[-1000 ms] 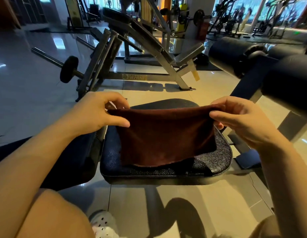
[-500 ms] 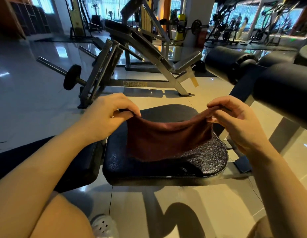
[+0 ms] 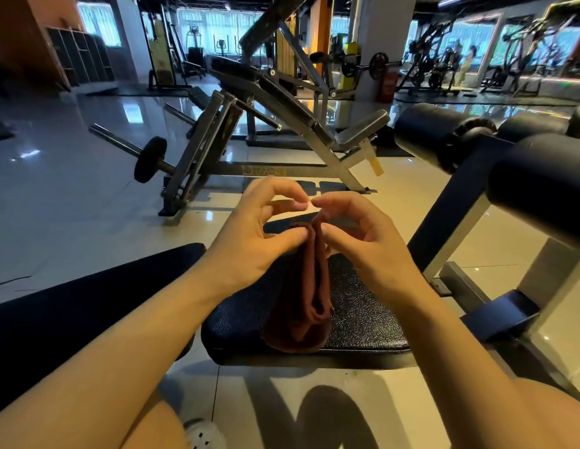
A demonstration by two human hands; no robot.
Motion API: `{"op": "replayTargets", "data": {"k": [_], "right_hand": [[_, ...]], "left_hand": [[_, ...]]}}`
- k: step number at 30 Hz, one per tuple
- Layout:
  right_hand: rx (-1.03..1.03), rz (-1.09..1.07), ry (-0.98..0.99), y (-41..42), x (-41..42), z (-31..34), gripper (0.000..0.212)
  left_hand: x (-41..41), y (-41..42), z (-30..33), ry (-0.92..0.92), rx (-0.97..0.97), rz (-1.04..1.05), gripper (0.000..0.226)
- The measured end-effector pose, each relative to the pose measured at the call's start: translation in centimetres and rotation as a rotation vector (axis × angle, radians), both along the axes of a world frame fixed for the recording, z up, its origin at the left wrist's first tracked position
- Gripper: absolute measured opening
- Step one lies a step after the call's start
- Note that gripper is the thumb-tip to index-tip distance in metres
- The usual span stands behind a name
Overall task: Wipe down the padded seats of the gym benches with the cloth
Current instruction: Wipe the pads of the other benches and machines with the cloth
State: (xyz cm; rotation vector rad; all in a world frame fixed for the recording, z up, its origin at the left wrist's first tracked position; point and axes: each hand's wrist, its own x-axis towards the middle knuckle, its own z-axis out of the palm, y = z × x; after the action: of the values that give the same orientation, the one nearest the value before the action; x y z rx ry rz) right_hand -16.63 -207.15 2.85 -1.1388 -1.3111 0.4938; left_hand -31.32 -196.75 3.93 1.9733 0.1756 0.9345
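Note:
A dark red-brown cloth hangs folded in half over the black padded seat of the bench in front of me, its lower fold resting on the pad. My left hand pinches the cloth's top edge from the left. My right hand pinches the same edge from the right. Both hands meet above the seat's middle, fingertips almost touching. A second dark pad of the same bench stretches away to the left under my left forearm.
Black roller pads on a grey frame stand close on the right. An incline bench machine with a weight plate stands ahead on the glossy tiled floor. My knees and a white shoe show at the bottom.
My hands have come together from a wide spread, folding the stretched cloth in half. The cloth now hangs as a narrow doubled strip over the seat.

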Motion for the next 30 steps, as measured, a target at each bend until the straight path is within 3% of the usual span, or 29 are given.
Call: {"op": "replayTargets", "data": {"k": [7, 14, 19, 21, 24, 27, 30], "right_hand": [[-0.109, 0.165, -0.331, -1.2, 1.0, 0.6, 0.044], [-0.188, 0.131, -0.264, -1.9, 0.5, 0.5, 0.021], [-0.16, 0.006, -0.457, -2.1, 0.7, 0.5, 0.016], [-0.139, -0.146, -0.575, -2.0, 1.0, 0.1, 0.014], [-0.084, -0.309, -0.498, -2.1, 1.7, 0.2, 0.013], [-0.001, -0.377, -0.406, -2.8, 2.2, 1.0, 0.021], [0.043, -0.392, -0.409, -3.3, 2.1, 1.3, 0.024]], "left_hand": [[-0.6, 0.1, -0.3, 0.017, -0.088, 0.005, 0.072], [-0.2, -0.3, -1.4, 0.037, -0.079, 0.013, 0.072], [0.1, -0.5, -1.4, 0.055, -0.079, 0.037, 0.066], [0.1, -1.0, -1.3, 0.061, 0.019, 0.117, 0.05], [-0.4, -2.0, -1.7, 0.127, 0.274, 0.136, 0.034], [-0.5, -2.9, -3.0, 0.29, 0.327, 0.093, 0.05], [0.2, -3.4, -4.0, 0.3, 0.3, 0.133, 0.052]]}}
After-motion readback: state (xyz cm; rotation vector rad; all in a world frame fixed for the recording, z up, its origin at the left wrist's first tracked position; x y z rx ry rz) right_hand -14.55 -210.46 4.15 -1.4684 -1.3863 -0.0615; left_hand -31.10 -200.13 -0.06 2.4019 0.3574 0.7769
